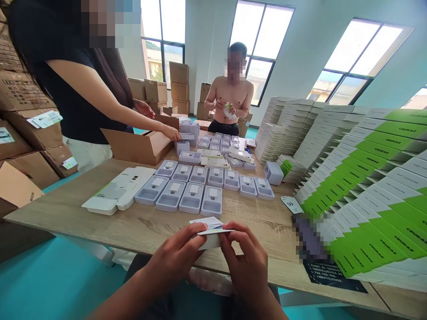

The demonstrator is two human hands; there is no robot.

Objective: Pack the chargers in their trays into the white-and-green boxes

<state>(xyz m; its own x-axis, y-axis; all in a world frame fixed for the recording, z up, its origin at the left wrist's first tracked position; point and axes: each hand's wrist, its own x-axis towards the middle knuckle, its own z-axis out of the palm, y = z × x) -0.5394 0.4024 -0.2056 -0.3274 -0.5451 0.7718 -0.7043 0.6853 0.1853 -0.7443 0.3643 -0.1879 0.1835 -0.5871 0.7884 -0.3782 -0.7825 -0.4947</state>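
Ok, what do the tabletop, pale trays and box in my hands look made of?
Box: probably coated cardboard, smooth white, thin folded flaps. Trays: likely molded plastic, matte, rounded rims and recesses. Tabletop: wood or wood-look laminate, low sheen, streaky grain.

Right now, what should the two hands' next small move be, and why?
Probably fold in what looks like the near flap of the small white cardboard box: the left hand and the right hand both pinch along that thin edge, which appears to stick out, untucked.
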